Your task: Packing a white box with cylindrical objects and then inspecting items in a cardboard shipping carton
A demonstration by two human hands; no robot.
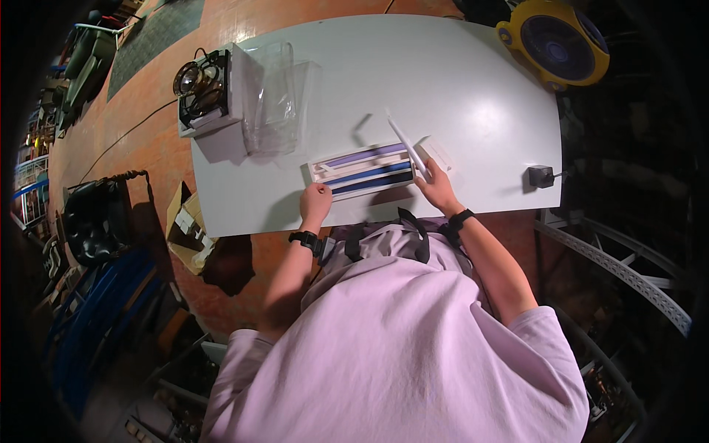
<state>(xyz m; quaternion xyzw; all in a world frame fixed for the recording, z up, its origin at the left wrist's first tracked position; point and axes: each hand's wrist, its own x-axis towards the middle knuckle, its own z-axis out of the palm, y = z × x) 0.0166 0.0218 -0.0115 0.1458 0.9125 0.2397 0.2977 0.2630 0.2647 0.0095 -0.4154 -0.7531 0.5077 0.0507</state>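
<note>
A shallow white box [347, 196] lies near the table's front edge, and several long candles rest in it side by side. Among them are a purple candle [367, 156], a blue candle [365, 173] and a dark navy candle [377, 182]. My right hand [437, 186] is closed round the thick end of a white taper candle [408, 142], which slants up and away to the left over the box's right end. At the box's near left corner, my left hand [316, 202] is closed with curled fingers, gripping the box there.
Clear plastic packaging [275, 100] lies at the table's left, beside a white box with a lamp-like device [203, 88]. A small dark cube [541, 176] stands at the right edge, and a yellow-and-purple round fan [555, 43] at the far right corner. A cardboard box [185, 229] sits left below.
</note>
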